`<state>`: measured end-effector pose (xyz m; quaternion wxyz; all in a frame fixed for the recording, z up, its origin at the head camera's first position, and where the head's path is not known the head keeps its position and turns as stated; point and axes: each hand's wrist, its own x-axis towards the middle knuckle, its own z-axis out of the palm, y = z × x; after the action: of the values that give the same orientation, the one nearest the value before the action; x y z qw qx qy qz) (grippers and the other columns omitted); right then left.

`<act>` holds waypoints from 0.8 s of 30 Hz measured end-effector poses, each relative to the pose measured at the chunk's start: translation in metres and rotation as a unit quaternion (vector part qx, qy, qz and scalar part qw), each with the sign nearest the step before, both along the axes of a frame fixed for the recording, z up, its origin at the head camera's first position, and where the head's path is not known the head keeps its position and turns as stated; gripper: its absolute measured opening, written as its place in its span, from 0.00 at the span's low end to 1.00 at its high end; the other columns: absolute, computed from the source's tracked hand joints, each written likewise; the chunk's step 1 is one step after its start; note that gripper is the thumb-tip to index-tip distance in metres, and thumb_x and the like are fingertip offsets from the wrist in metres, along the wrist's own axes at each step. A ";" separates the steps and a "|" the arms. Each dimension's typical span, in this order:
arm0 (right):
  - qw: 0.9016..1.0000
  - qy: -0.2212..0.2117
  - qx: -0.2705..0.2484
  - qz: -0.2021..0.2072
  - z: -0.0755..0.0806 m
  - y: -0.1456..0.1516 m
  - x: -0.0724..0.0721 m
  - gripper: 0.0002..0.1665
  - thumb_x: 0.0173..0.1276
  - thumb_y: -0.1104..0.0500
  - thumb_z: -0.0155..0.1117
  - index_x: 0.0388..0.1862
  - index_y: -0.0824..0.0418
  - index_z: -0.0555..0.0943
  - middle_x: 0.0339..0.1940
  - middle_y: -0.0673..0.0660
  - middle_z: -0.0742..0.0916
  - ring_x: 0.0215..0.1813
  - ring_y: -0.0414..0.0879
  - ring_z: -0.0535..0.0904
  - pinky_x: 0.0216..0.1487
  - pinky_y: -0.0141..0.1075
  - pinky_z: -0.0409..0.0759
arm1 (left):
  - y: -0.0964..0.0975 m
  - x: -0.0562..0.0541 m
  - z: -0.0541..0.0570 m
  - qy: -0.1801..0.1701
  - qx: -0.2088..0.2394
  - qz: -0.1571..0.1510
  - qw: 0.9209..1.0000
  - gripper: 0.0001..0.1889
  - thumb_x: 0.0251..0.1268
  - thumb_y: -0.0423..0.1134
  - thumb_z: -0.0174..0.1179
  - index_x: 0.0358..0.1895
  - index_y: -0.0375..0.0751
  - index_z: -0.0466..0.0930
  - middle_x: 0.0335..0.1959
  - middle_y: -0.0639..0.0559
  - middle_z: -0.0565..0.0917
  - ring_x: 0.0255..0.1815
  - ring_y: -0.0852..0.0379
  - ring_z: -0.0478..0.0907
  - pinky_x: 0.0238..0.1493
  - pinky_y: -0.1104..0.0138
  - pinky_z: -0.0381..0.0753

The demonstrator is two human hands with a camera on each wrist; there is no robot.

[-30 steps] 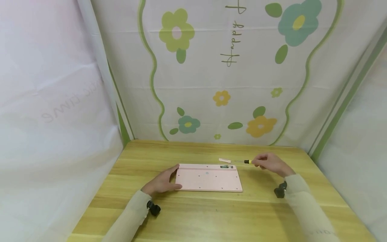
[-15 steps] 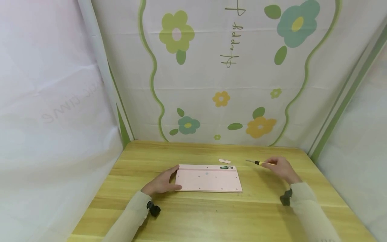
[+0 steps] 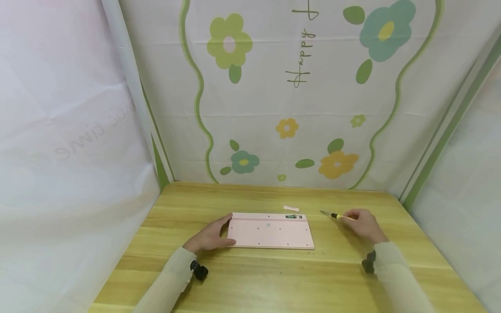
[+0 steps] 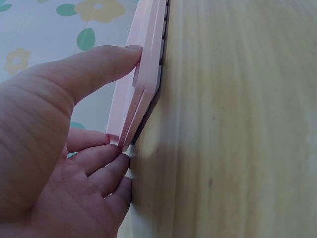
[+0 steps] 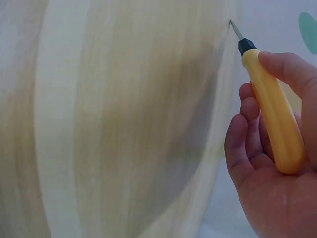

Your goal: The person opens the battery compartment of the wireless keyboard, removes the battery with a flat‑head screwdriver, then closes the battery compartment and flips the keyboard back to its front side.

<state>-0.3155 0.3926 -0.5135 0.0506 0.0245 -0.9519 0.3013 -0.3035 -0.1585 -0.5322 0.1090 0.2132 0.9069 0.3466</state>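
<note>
A pink keyboard (image 3: 270, 234) lies face down on the wooden table, its screw-dotted back upward; the left wrist view shows the keys beneath its edge. Near its far right corner is an uncovered compartment (image 3: 293, 216) with something green inside. My left hand (image 3: 209, 234) holds the keyboard's left end, thumb (image 4: 106, 64) on the back and fingertips at the far edge. To the right, my right hand (image 3: 364, 224) grips a screwdriver (image 5: 272, 109) by its yellow handle, above the table and apart from the keyboard. Its metal tip points left in the head view.
A small pink strip-shaped cover (image 3: 291, 208) lies on the table (image 3: 250, 282) just behind the keyboard. Fabric walls with printed flowers (image 3: 244, 161) stand along the back and both sides of the table.
My right hand has drawn the screwdriver right and slightly nearer, away from the keyboard's far right corner. The left hand, keyboard and small cover stay where they were.
</note>
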 end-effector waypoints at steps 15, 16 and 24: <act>0.998 -0.004 0.034 0.051 -0.006 -0.005 -0.009 0.10 0.70 0.54 0.75 0.38 0.61 0.89 0.34 0.53 0.91 0.37 0.43 0.84 0.39 0.34 0.82 | 0.001 0.001 0.001 -0.002 -0.004 0.004 1.000 0.54 0.66 0.54 0.74 0.86 0.38 0.51 0.87 0.39 0.57 0.87 0.37 0.56 0.85 0.44 0.59; 0.998 -0.004 0.038 0.055 -0.006 -0.005 -0.010 0.10 0.70 0.54 0.75 0.38 0.61 0.89 0.34 0.53 0.91 0.37 0.43 0.84 0.40 0.35 0.82 | 0.001 0.001 0.002 -0.003 -0.003 0.004 1.000 0.54 0.66 0.54 0.74 0.86 0.38 0.51 0.87 0.39 0.57 0.87 0.37 0.56 0.85 0.44 0.59; 0.996 -0.004 0.054 0.066 -0.011 -0.004 -0.017 0.11 0.70 0.53 0.75 0.37 0.60 0.89 0.35 0.54 0.91 0.38 0.45 0.85 0.43 0.42 0.86 | 0.001 0.001 0.003 -0.009 0.006 0.008 1.000 0.54 0.66 0.54 0.74 0.86 0.38 0.51 0.87 0.38 0.57 0.87 0.37 0.55 0.85 0.43 0.58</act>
<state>-0.3323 0.3884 -0.5250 0.0254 0.0887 -0.9633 0.2520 -0.3022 -0.1577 -0.5295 0.1133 0.2038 0.9052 0.3552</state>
